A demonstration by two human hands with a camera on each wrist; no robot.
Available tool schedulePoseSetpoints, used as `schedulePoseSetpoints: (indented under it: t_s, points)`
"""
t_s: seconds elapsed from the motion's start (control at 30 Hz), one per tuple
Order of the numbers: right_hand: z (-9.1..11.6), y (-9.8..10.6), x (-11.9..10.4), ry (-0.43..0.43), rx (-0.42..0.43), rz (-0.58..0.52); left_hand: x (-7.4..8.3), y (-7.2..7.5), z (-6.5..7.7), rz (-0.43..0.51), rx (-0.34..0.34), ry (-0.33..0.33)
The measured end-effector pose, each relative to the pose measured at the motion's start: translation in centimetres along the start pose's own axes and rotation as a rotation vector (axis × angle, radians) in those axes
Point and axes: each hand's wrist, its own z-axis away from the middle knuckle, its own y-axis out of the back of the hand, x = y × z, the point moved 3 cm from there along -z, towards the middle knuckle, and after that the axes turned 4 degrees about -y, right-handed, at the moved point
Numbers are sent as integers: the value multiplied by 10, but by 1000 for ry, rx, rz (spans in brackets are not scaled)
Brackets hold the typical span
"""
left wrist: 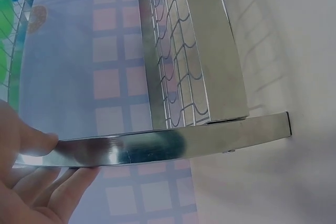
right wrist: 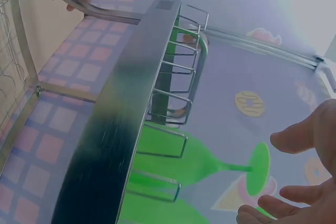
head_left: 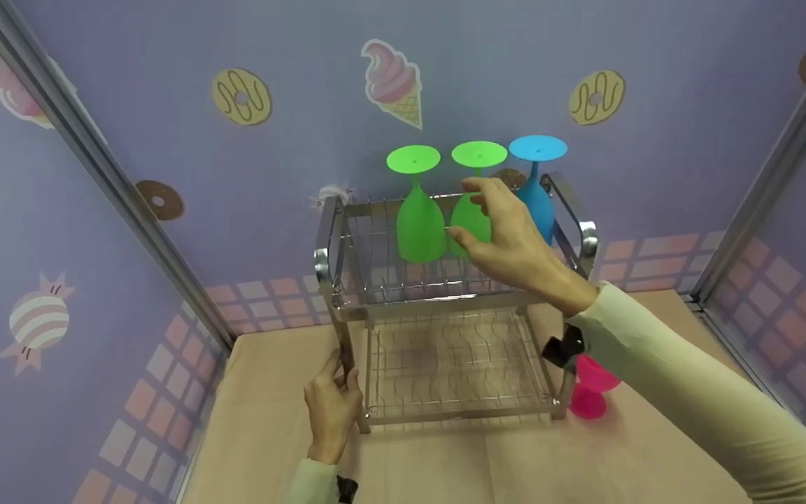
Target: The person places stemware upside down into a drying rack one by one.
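Three wine-glass-shaped cups are parked upside down in a row on the top tier of this two-level metal rack (head_left: 438, 305), feet in the air: the left green cup (head_left: 420, 227), the middle green cup (head_left: 464, 217) and the blue cup (head_left: 537, 206) at the right end. As for the hands, the right hand (head_left: 511, 241) is up in front of the middle green cup and hides part of it and a bit of the blue one; its thumb and fingers are spread apart, and the right wrist view shows a gap between them and the nearest green foot, so it isn't gripping anything. Down low, the left hand (head_left: 333, 413) is pinching the rack's left front leg (head_left: 344, 343), thumb on one side and fingers on the other, which the left wrist cam shows nicely. Rack stands on a beige tabletop (head_left: 270, 399), with wavy wires on its lower tier (head_left: 459, 416). Something hot pink (head_left: 588, 404) sits by the right front leg, partly covered by the right sleeve (head_left: 690, 392). Behind it all, a purple wall (head_left: 487, 70) with donuts and an ice cream cone.
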Motion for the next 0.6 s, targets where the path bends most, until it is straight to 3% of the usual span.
schedulePoseSetpoints:
  t_s: [0.33, 0.6]
  points:
    - [46, 48, 28, 93, 108, -88, -1, 0, 1, -24, -9, 29]
    - [71, 69, 52, 132, 149, -13, -1, 1, -1, -22, -21, 37]
